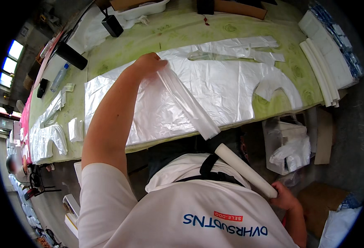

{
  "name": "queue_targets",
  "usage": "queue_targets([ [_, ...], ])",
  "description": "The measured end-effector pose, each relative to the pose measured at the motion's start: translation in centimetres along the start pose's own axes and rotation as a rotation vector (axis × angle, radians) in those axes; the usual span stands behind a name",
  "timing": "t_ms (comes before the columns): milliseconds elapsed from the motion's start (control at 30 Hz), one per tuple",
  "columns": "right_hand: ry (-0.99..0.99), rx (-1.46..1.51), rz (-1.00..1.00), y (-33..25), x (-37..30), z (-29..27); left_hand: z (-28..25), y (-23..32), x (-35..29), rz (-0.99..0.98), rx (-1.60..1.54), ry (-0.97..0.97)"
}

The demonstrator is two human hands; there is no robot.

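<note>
My left hand (149,64) reaches out over the green table (157,37) and pinches the top end of a narrow folded strip of clear plastic (188,103), which hangs diagonally down toward the table's near edge. Under it lies a large flat sheet of translucent white plastic (223,87) cut with a curved notch at its right end. My right hand (284,197) is low at my side, closed around the end of a white rolled tube (244,169) that points up toward the table edge.
Stacks of white folded material (326,66) sit at the table's right end. More cut plastic pieces (45,132), a clear bottle (59,77) and a black cylinder (71,56) lie to the left. A white box of plastic (287,149) stands below the table. Another person (14,165) is at far left.
</note>
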State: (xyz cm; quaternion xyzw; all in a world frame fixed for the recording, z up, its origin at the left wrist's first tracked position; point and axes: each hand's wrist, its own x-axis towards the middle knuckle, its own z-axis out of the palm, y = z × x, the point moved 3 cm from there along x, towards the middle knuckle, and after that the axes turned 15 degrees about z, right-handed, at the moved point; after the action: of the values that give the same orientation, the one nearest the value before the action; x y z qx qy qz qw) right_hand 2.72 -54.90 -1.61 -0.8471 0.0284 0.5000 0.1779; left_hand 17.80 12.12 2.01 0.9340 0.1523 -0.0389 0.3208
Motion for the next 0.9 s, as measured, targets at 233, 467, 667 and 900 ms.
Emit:
queue_targets([
  [233, 0.063, 0.375, -0.161, -0.9, 0.8, -0.4, 3.2, 1.2, -5.5, 0.501, -0.025, 0.572],
  [467, 0.327, 0.224, -0.433, -11.8, 2.5, -6.0, 10.6, 6.9, -16.8, 0.924, 0.364, -0.135],
  [667, 0.639, -0.266, -0.778, -24.9, 2.5, -6.9, 10.0, 3.9, -19.4, 0.978, 0.233, -0.359],
  [900, 0.899, -0.349, -0.736, -32.8, 9.2, -8.8, 9.7, 4.7, -19.9, 1.182, 0.336, -0.188],
])
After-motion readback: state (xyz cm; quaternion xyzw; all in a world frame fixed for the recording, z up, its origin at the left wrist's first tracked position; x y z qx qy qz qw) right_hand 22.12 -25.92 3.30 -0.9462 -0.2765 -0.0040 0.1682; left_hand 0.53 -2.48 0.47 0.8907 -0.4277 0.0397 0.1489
